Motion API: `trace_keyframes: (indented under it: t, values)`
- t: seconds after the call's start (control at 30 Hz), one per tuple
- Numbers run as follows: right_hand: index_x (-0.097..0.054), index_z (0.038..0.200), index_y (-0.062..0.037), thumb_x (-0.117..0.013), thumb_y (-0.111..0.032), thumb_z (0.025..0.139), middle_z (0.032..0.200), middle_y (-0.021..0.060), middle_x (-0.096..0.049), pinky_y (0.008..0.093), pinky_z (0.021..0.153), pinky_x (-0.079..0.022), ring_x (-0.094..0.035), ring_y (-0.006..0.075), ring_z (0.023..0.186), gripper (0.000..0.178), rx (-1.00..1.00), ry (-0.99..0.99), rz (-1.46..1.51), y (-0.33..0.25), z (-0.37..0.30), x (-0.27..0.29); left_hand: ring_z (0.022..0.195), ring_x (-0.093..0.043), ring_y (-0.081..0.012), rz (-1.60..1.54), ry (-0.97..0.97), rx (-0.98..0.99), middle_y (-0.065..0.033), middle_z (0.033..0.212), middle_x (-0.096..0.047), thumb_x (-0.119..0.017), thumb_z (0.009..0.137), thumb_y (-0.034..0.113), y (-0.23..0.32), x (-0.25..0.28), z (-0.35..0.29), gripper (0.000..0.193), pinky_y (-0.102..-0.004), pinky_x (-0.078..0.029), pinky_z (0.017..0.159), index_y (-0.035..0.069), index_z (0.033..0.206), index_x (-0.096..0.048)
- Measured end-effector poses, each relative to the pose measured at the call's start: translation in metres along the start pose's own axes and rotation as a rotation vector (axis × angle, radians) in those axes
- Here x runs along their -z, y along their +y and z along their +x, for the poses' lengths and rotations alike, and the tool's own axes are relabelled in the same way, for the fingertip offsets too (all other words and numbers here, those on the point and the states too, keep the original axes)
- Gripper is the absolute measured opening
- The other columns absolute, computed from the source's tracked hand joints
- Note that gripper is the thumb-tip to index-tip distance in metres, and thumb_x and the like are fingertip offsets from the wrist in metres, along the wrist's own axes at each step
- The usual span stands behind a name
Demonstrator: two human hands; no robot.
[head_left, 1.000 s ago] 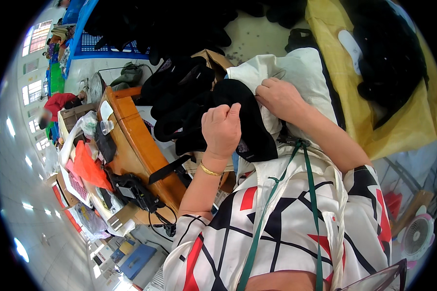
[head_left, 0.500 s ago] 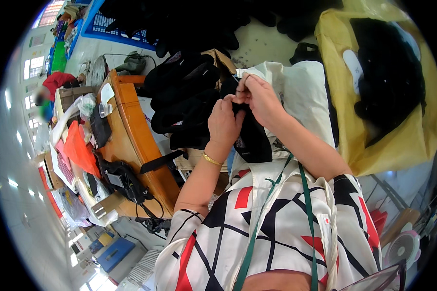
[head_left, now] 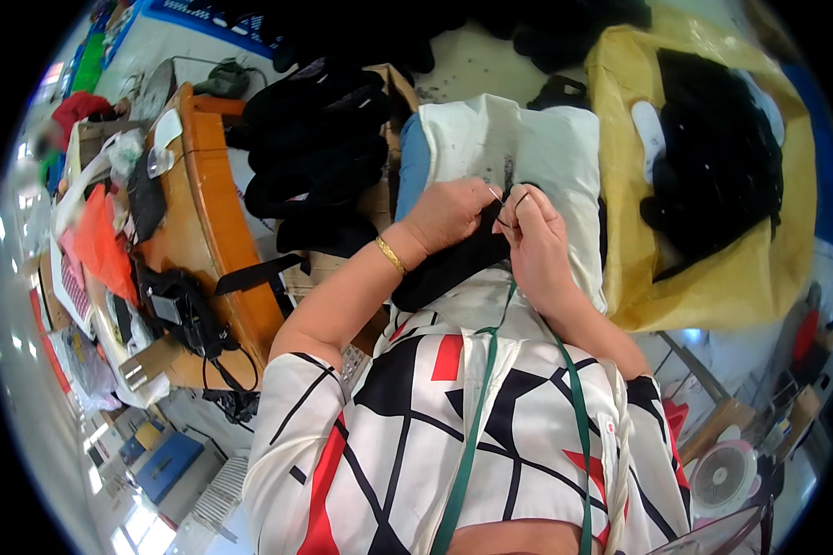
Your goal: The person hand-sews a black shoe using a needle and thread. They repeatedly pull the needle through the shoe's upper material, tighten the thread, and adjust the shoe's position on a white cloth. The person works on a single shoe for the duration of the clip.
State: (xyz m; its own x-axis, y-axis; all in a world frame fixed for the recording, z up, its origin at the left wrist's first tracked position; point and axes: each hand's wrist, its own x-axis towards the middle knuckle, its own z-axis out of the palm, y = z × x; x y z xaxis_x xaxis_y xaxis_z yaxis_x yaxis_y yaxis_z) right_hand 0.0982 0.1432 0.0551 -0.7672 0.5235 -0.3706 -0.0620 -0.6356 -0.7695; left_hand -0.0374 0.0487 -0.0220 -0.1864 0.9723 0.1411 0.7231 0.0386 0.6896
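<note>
A dark, soft piece that looks like a black cloth shoe (head_left: 449, 270) lies tilted across my lap, over white cloth. My left hand (head_left: 449, 217) is closed at its upper edge, thumb and fingers pinched together. Close beside it, my right hand (head_left: 535, 242) is also closed, fingertips nearly meeting the left ones. A thin, shiny, needle-like thing (head_left: 498, 196) shows between the two hands, and a fine dark loop is at the right fingers. Exactly what the fingertips pinch is partly hidden.
Stacked black shoes (head_left: 319, 153) stand on a carton to the left, beside an orange wooden table (head_left: 208, 176). A white cloth bundle (head_left: 560, 139) lies ahead. On the right, a yellow bag (head_left: 611, 287) holds black pieces. A fan (head_left: 724, 474) stands lower right.
Both hands have come nearer my body and moved apart slightly, the right one lower. The black shoe now lies slanted under my left hand. The whole view has shifted a little.
</note>
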Motion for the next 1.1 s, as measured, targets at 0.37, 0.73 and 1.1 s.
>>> trace_keyframes:
  t: [0.37, 0.73, 1.1]
  values:
    - [-0.062, 0.086, -0.0023, -0.066, -0.002, 0.083, 0.074, 0.0099, -0.057, 0.0341, 0.061, -0.046, -0.056, 0.0272, 0.068, 0.005, 0.800, -0.035, -1.040, -0.018, 0.005, 0.064, 0.060, -0.055, -0.0081, -0.473, -0.149, 0.627, -0.0009, 0.068, -0.062, -0.064, 0.088, 0.013, 0.047, 0.027, 0.027, 0.014, -0.0239, -0.045, 0.057, 0.000, 0.084, -0.067]
    - [-0.062, 0.096, 0.0012, -0.060, -0.005, 0.092, 0.075, 0.0047, -0.060, 0.0254, 0.065, -0.049, -0.058, 0.0104, 0.069, 0.008, 0.141, 0.091, -0.970, -0.053, -0.012, 0.123, 0.058, -0.053, -0.0047, -0.985, -0.150, 0.906, 0.0006, 0.074, -0.063, -0.073, 0.086, 0.016, 0.040, 0.009, 0.001, 0.014, -0.0188, -0.042, 0.049, 0.004, 0.083, -0.067]
    - [-0.067, 0.088, -0.0070, -0.066, -0.013, 0.083, 0.080, 0.0089, -0.061, 0.0408, 0.065, -0.050, -0.062, 0.0302, 0.079, 0.007, 0.381, -0.177, -1.328, -0.014, 0.018, 0.079, 0.051, -0.052, -0.0044, -1.308, -0.179, 1.019, -0.0016, 0.071, -0.064, -0.068, 0.092, 0.015, 0.042, 0.010, 0.000, 0.011, -0.0171, -0.039, 0.042, 0.007, 0.089, -0.063]
